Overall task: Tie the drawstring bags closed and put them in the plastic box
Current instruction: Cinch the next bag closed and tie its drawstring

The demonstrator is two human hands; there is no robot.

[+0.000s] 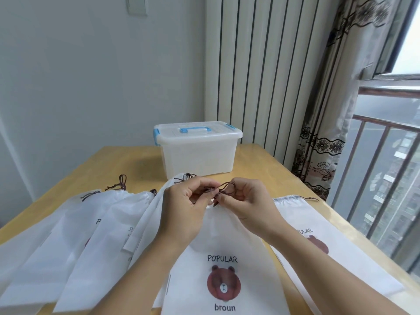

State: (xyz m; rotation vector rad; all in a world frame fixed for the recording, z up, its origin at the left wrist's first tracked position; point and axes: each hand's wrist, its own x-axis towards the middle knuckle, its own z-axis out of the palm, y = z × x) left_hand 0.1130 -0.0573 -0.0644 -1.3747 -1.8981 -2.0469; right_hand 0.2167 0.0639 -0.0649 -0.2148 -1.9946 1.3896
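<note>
Both hands — left [181, 208], right [245, 201] — pinch the brown drawstring [229, 186] above the middle bag [225, 246].

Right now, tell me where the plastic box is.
The plastic box, lid shut, sits at the wooden table's far edge, centre of view, beyond both hands.

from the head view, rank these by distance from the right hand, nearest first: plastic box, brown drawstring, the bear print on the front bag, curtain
1. brown drawstring: pinched in the right hand, at the bag's mouth.
2. bear print: below the hand, on the front bag, toward the person.
3. plastic box: beyond the hands, at the table's far end, lid on.
4. curtain: off the table, far right by the window.
</note>
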